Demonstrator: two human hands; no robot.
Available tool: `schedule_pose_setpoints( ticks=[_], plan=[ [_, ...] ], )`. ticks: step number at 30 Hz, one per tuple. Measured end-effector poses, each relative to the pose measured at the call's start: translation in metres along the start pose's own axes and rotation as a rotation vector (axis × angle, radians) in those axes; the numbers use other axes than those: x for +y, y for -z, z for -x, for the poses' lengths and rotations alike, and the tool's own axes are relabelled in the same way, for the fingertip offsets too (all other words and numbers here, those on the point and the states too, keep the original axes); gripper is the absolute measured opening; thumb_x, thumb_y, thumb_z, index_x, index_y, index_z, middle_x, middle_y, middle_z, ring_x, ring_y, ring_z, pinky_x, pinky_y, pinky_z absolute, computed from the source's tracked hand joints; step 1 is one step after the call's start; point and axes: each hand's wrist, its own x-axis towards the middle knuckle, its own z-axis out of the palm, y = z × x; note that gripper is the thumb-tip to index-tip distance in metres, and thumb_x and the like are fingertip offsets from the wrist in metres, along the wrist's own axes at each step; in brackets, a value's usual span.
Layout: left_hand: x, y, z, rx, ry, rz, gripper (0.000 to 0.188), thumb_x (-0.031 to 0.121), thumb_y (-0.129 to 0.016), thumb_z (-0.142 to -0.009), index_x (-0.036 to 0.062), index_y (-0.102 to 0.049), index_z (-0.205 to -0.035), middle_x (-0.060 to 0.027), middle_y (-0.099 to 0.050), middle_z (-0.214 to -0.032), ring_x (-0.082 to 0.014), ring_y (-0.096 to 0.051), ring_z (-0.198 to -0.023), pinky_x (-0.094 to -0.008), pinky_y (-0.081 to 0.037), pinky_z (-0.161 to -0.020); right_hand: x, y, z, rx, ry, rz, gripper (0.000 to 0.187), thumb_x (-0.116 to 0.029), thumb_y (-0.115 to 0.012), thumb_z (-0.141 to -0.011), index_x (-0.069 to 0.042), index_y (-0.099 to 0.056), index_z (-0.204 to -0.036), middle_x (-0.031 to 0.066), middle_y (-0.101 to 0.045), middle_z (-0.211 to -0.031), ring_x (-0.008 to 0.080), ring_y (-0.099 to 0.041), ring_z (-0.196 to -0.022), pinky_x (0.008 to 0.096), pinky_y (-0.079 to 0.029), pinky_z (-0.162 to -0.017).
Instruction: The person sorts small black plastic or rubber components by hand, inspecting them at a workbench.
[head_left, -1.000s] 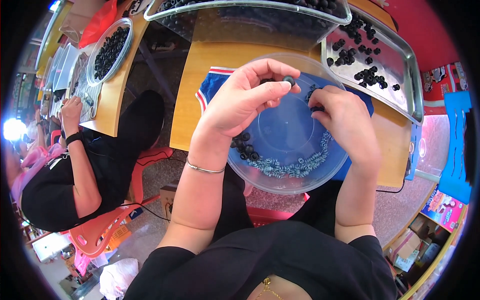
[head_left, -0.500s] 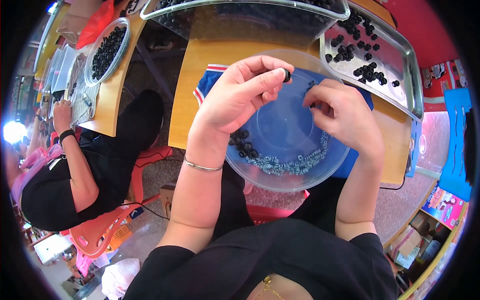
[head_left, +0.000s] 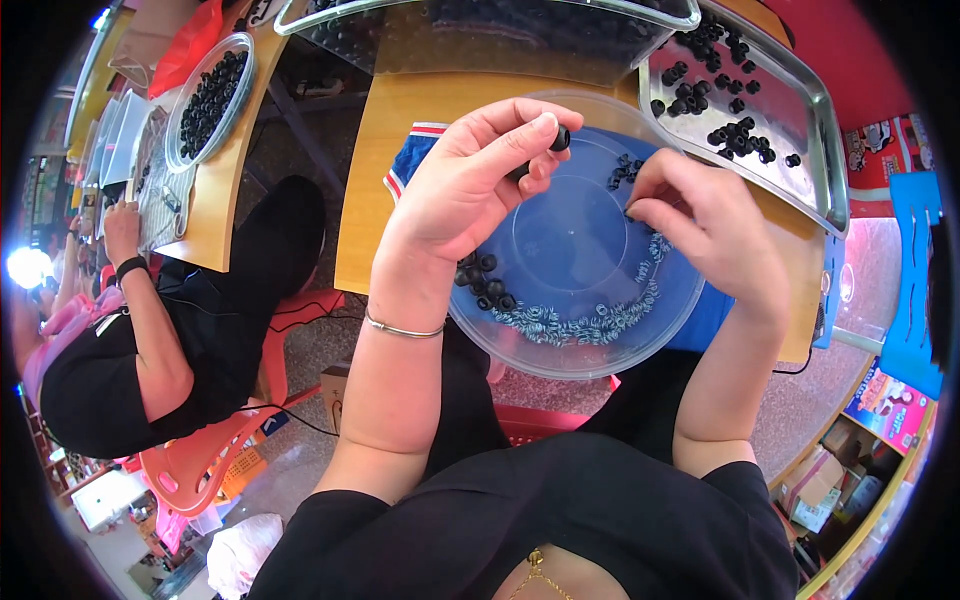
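Note:
My left hand is raised over the left side of a round clear plastic tray, closed on a small black round part between thumb and index finger. Another dark bit shows under its thumb. At the tray's right side, my right hand pinches a tiny dark piece at its fingertips, too small to name. Small metal springs lie in a curved band along the tray's near and right edge. Several black round parts sit at its left edge, and small dark pieces lie at its far right.
A metal tray with scattered black parts stands at the far right. Behind the round tray is a large clear bin. To the left, a co-worker's hand rests at another table beside a tub of black parts.
My right hand has moved slightly right and nearer, uncovering the small dark pieces, its fingertips now pinched together. My left hand has shifted a little left, and the black part shows more fully.

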Motion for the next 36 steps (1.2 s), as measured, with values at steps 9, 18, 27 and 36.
schedule_pose_setpoints(
  ticks=[9,18,27,36],
  plan=[
    [-0.001,0.0,0.0,-0.006,-0.01,0.004,0.018,0.017,-0.062,-0.092,0.0014,-0.065,-0.102,0.0005,-0.059,-0.077,-0.0055,-0.054,-0.076,-0.0169,-0.042,-0.063,-0.001,0.007,0.012,-0.161,-0.217,0.163,0.01,-0.007,-0.068,-0.072,0.0,-0.063,-0.078,0.0167,-0.064,-0.072,0.0301,-0.064,-0.071,0.0358,-0.05,-0.062],
    [-0.001,0.0,-0.001,0.017,-0.006,-0.003,0.019,0.017,-0.062,-0.093,0.0012,-0.065,-0.102,0.001,-0.059,-0.075,-0.0058,-0.054,-0.077,-0.0168,-0.042,-0.063,0.002,-0.002,0.001,0.012,0.043,0.053,0.011,-0.008,-0.066,-0.077,-0.002,-0.062,-0.085,0.0145,-0.062,-0.074,0.0307,-0.062,-0.07,0.0359,-0.048,-0.063],
    [-0.001,0.001,-0.001,-0.004,-0.015,-0.004,0.019,0.017,-0.061,-0.093,0.0014,-0.065,-0.103,0.0013,-0.059,-0.074,-0.0056,-0.054,-0.076,-0.0167,-0.042,-0.063,0.002,-0.01,0.007,-0.083,-0.115,0.36,0.011,-0.007,-0.066,-0.074,0.002,-0.062,-0.078,0.0174,-0.063,-0.074,0.0332,-0.063,-0.074,0.0383,-0.049,-0.066],
    [-0.001,0.0,-0.001,0.02,-0.005,-0.012,0.019,0.018,-0.062,-0.093,0.0016,-0.065,-0.103,0.0014,-0.059,-0.074,-0.0056,-0.054,-0.076,-0.0167,-0.042,-0.063,0.005,0.002,0.009,0.026,0.067,0.28,0.011,-0.003,-0.065,-0.07,0.0,-0.057,-0.077,0.0154,-0.06,-0.074,0.0333,-0.061,-0.073,0.0404,-0.048,-0.065]
  ],
)
